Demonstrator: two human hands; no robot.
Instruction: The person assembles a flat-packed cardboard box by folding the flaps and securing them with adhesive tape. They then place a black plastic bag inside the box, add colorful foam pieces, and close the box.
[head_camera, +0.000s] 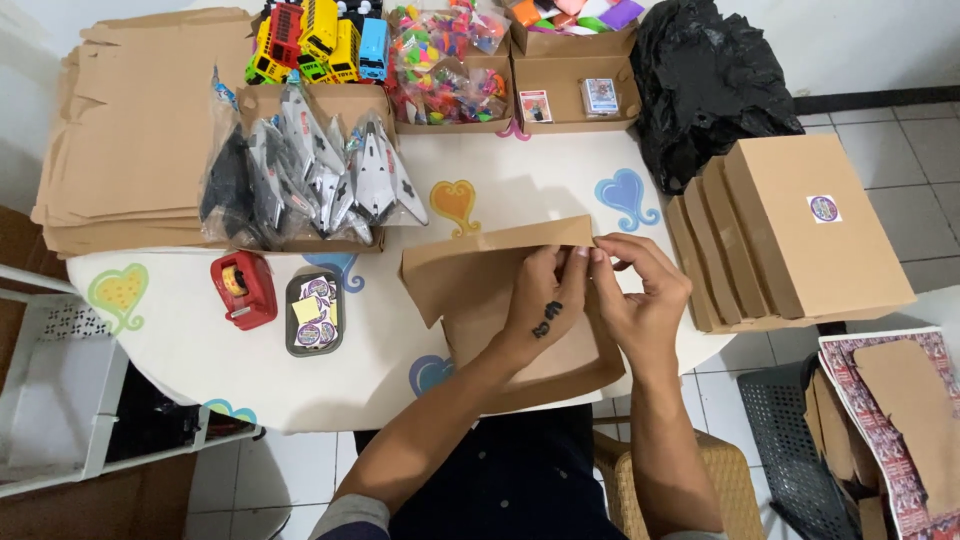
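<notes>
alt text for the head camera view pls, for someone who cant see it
Seen from above, a person's left hand and right hand fold a flap of a flat brown cardboard box on a white table with heart shapes. Around it lie bagged toy jets, a red tape dispenser, a tray of stickers and stacked finished boxes.

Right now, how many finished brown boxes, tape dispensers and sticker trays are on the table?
Finished brown boxes: 4
Red tape dispenser: 1
Sticker tray: 1
Total: 6
Both hands, left hand and right hand, fold a further flat cardboard box, not counted.
</notes>
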